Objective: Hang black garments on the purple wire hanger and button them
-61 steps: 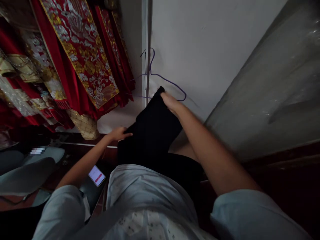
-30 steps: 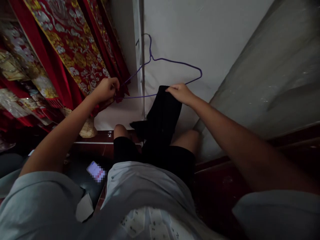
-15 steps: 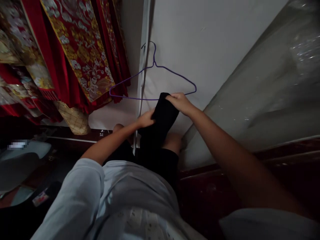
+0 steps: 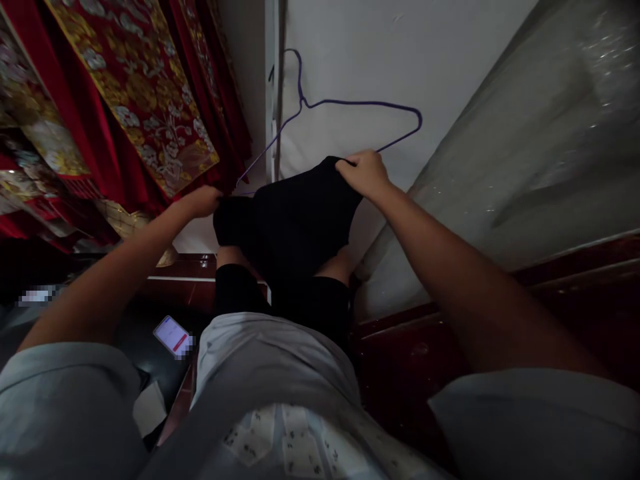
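Note:
A black garment is stretched sideways between my two hands; its exact kind is unclear. My left hand is closed on its upper left corner. The upper right edge is pinched in my right hand, thumb on top. Behind the cloth, a tilted purple hanger hangs by its hook at the upright frame. The garment hides the middle of the hanger's lower bar, so I cannot tell whether cloth goes over it. My right hand is close to the bar's right part.
Red embroidered cloths hang at the left. A white wall with an upright frame is ahead. Plastic-wrapped material leans at the right. A lit phone lies on a dark surface at lower left.
My left hand has moved left, spreading the formerly bunched garment wide. The hanger has tilted, its right end higher and its left end lower. The phone has come into view.

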`<state>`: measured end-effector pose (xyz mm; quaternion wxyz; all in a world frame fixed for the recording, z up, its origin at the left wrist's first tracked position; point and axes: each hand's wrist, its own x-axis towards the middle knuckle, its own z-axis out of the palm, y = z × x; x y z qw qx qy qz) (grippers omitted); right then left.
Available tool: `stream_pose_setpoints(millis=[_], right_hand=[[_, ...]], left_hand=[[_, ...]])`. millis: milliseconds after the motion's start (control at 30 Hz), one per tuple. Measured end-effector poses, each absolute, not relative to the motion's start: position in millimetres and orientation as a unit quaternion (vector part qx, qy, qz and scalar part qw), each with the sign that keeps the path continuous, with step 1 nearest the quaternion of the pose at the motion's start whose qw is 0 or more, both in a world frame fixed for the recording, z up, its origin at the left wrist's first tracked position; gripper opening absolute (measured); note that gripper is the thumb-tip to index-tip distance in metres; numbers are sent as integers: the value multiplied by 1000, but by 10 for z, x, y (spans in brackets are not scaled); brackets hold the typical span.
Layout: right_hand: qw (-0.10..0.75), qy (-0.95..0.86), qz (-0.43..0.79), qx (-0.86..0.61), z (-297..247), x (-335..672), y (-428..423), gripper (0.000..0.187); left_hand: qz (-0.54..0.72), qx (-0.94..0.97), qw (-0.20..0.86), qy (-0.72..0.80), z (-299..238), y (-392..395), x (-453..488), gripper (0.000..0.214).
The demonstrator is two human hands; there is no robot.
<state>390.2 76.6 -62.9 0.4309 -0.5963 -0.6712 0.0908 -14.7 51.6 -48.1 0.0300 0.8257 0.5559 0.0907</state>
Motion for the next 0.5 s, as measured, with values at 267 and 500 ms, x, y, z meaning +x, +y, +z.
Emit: stream_pose_setpoints(millis=[267,500], right_hand=[[369,-701,191,-579,-669,3486,524,43],[534,-668,6,-518,-561,4021,464,30]], left_hand=[[332,827,17,453,59,549,589,41],[262,842,46,470,220,717,443,41]])
